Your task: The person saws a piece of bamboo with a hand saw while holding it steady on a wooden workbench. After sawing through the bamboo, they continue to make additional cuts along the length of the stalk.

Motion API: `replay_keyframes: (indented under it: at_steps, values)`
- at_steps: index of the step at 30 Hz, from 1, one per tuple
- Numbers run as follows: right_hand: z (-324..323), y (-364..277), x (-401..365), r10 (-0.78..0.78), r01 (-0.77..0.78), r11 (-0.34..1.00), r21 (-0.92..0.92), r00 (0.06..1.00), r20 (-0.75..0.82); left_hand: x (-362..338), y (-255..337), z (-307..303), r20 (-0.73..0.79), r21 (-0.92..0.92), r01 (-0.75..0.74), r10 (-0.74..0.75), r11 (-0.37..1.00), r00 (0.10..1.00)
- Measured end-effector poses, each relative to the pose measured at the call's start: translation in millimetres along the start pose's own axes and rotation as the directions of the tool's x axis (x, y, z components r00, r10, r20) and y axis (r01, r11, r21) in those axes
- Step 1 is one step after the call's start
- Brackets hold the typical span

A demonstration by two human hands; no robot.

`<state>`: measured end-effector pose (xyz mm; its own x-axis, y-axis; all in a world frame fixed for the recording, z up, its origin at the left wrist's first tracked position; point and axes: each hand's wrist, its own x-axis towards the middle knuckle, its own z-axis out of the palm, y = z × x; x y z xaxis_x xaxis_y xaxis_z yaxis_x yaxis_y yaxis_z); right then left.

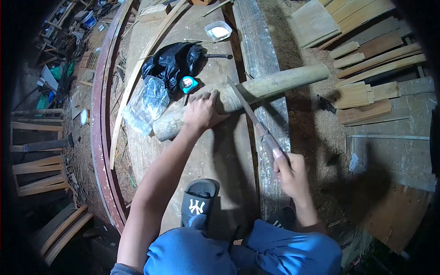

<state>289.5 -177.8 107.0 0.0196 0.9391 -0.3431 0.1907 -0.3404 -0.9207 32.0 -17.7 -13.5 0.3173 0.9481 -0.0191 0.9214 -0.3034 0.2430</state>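
Note:
A thick, pale green-brown bamboo pole (288, 81) lies slantwise over the boards, its right end jutting past the plank edge. My left hand (200, 109) grips the pole from above on its left part, fingers curled over the top. In my right hand (288, 170) is the handle of a hand saw (247, 107). Its blade reaches up and left across the pole, to the right of my left hand. A teal tape measure (188, 83) sits just behind the left hand, beside a black plastic bag (172, 62) and a clear plastic bag (149, 101).
A dark-handled tool (217, 56) and a plastic tub with white contents (218, 31) lie farther back. Cut boards (362, 98) are stacked on the right. A long curved beam (101, 114) runs along the left. My sandalled foot (199, 201) rests on the worktop.

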Motion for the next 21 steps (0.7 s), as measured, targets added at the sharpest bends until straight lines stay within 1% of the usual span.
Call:
replay_keyframes:
  at_steps: [1,3,5,6,7,9,10,12,13,14,15,16,17,19,21]
  values:
    - [-5,-19,-4,-0.002,0.002,1.0,0.0,1.0,-0.002,-6,1,7,-0.125,0.016,-0.033,0.035,0.999,0.992]
    - [-12,-40,-11,-0.077,0.096,0.981,-0.171,0.99,0.116,-15,8,11,-0.156,0.035,-0.017,0.023,0.999,0.988]
    - [-9,-36,-17,-0.065,0.084,0.98,-0.183,0.992,0.105,-18,9,13,-0.21,0.082,-0.028,0.044,0.996,0.977]
    - [-6,-34,-21,-0.137,0.147,0.974,-0.171,0.988,0.072,-17,12,8,-0.13,0.039,0.015,-0.009,0.999,0.991]
    - [-4,-30,-25,-0.206,0.21,0.964,-0.162,0.978,0.038,-15,13,1,-0.134,0.038,0.019,-0.014,0.999,0.991]
    - [-7,-19,-27,-0.222,0.23,0.961,-0.155,0.973,0.066,-9,14,-9,0.063,0.006,0.124,-0.124,0.992,0.99]
    - [-6,-8,-24,-0.215,0.218,0.972,-0.086,0.975,0.049,-7,11,-7,0.061,0.005,0.121,-0.121,0.993,0.991]
    - [5,21,-9,-0.231,0.231,0.973,0.021,0.973,0.005,-3,2,-4,0.086,0.045,0.001,-0.005,0.999,0.996]
    - [10,36,-1,-0.259,0.259,0.966,-0.023,0.966,-0.006,-3,0,0,0.083,0.041,-0.002,-0.002,0.999,0.997]
    - [14,48,3,-0.255,0.254,0.966,-0.04,0.967,-0.022,-4,-3,5,-0.042,0.082,-0.054,0.057,0.995,0.997]
    - [17,58,5,-0.246,0.244,0.968,-0.056,0.969,-0.035,-7,-2,6,-0.16,0.128,-0.097,0.117,0.987,0.98]
    - [19,67,5,-0.235,0.233,0.971,-0.055,0.972,-0.033,-7,-4,6,-0.116,0.086,-0.076,0.086,0.993,0.99]
    - [21,75,5,-0.241,0.239,0.969,-0.055,0.969,-0.044,-5,-6,5,-0.111,0.083,-0.074,0.083,0.994,0.99]
    - [21,82,9,-0.258,0.255,0.965,-0.058,0.965,-0.05,2,-6,-7,0.01,0.055,-0.046,0.045,0.997,0.999]
    - [21,86,12,-0.24,0.236,0.969,-0.068,0.969,-0.059,6,-5,-12,0.022,0.085,-0.042,0.04,0.996,0.999]
